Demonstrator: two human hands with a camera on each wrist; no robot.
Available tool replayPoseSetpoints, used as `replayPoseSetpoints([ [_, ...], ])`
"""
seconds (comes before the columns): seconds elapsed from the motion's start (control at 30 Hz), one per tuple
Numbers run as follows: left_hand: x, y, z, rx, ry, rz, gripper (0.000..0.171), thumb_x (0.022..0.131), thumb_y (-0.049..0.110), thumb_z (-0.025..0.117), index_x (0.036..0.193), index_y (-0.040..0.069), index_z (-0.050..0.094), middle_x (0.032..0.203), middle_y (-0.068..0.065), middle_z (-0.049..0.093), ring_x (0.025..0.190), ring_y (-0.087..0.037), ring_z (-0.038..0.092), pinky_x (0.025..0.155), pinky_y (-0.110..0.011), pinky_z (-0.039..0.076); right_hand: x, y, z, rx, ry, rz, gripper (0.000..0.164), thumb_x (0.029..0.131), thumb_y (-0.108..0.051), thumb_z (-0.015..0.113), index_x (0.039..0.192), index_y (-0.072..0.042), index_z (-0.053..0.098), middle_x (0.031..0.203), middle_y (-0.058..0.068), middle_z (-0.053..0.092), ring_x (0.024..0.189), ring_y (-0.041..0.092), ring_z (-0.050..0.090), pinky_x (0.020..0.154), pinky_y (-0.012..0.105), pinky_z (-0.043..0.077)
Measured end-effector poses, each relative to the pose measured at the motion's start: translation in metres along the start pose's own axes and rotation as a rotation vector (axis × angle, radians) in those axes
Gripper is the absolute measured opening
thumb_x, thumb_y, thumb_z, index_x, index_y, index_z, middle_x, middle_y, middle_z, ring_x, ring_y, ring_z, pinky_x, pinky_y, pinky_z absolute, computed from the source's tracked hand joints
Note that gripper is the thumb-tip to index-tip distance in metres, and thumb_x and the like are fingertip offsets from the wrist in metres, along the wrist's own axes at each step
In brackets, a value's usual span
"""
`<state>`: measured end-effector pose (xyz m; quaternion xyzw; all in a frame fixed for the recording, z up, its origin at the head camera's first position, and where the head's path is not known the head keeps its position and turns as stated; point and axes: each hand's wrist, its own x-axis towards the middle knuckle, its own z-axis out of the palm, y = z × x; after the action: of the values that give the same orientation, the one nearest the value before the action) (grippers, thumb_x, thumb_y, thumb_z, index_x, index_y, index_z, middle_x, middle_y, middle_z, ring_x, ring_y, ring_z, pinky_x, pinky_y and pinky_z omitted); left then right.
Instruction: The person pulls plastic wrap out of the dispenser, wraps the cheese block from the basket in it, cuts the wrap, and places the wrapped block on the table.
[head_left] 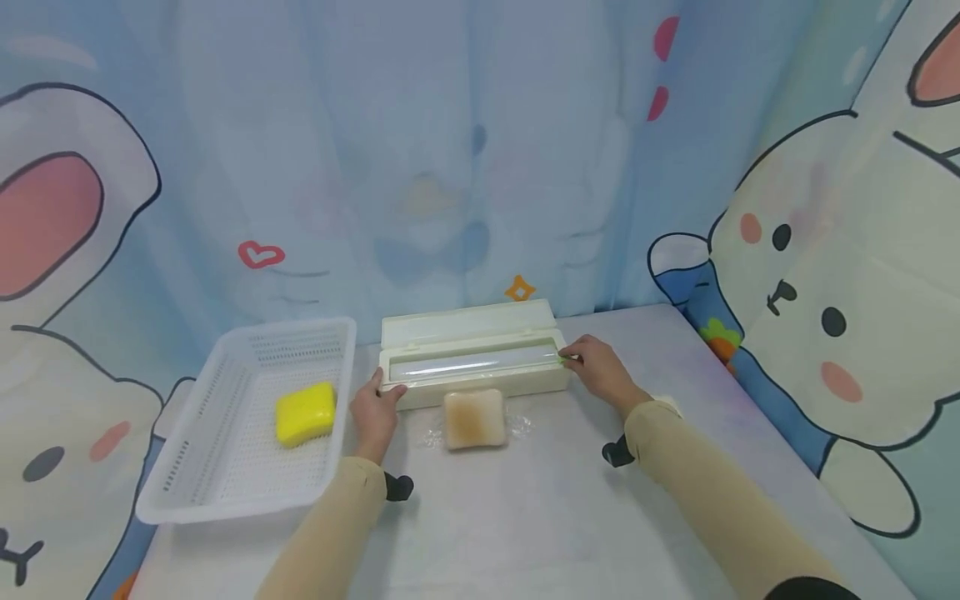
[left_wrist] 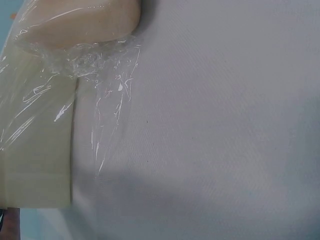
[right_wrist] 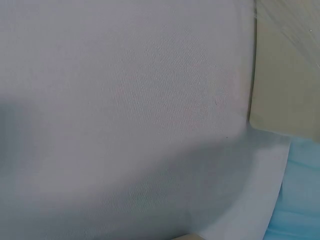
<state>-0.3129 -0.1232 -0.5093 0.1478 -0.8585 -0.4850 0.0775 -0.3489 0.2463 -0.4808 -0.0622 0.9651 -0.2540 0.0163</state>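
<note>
A cream cling film dispenser box point(head_left: 480, 385) stands at the back of the table with its lid point(head_left: 468, 323) raised. Inside lies a shiny roll of film point(head_left: 472, 363). My left hand point(head_left: 373, 415) grips the box's left front corner, thumb on the front face. At the right end of the box, my right hand point(head_left: 600, 371) pinches a small green tab point(head_left: 562, 359). A browned slice of toast point(head_left: 475, 419) lies in front of the box with crinkled clear film point(left_wrist: 90, 60) around it. In the left wrist view the film stretches over the box front; the fingers are mostly hidden there.
Left of the box is a white plastic basket point(head_left: 225, 450) holding a yellow block point(head_left: 305, 414). Behind the table hangs a blue cartoon curtain point(head_left: 450, 167). The white tabletop point(head_left: 510, 525) extends toward me, its right edge sloping away.
</note>
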Motion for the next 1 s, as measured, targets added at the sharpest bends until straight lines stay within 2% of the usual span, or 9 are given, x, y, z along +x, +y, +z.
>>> replayPoseSetpoints([
  [0.23, 0.0001, 0.0014, -0.0022, -0.002, -0.014, 0.0, 0.068, 0.097, 0.022, 0.07, 0.154, 0.003, 0.04, 0.159, -0.015, 0.042, 0.15, -0.032, 0.038, 0.122, -0.047, 0.034, 0.0011, -0.0014, -0.0045, -0.012, -0.03, 0.007, 0.029, 0.101, -0.005, 0.06, 0.127, 0.002, 0.069, 0.12, 0.021, 0.067, 0.11, 0.035, 0.063, 0.098, 0.049, 0.055],
  [0.63, -0.0049, 0.0026, -0.0048, 0.029, -0.026, 0.017, 0.068, 0.098, 0.021, 0.069, 0.155, 0.003, 0.039, 0.159, -0.015, 0.042, 0.149, -0.034, 0.039, 0.12, -0.049, 0.035, 0.0048, -0.0074, -0.008, -0.058, -0.06, -0.005, 0.025, 0.099, -0.007, 0.064, 0.121, 0.001, 0.072, 0.119, 0.02, 0.071, 0.111, 0.036, 0.065, 0.098, 0.05, 0.055],
  [1.0, -0.0032, 0.0026, -0.0047, 0.031, -0.024, 0.018, 0.067, 0.098, 0.02, 0.068, 0.155, 0.002, 0.039, 0.159, -0.016, 0.042, 0.149, -0.033, 0.039, 0.12, -0.048, 0.036, 0.0053, -0.0096, -0.0064, -0.081, -0.023, -0.051, 0.021, 0.098, -0.006, 0.066, 0.114, 0.002, 0.075, 0.112, 0.018, 0.072, 0.105, 0.034, 0.067, 0.094, 0.049, 0.056],
])
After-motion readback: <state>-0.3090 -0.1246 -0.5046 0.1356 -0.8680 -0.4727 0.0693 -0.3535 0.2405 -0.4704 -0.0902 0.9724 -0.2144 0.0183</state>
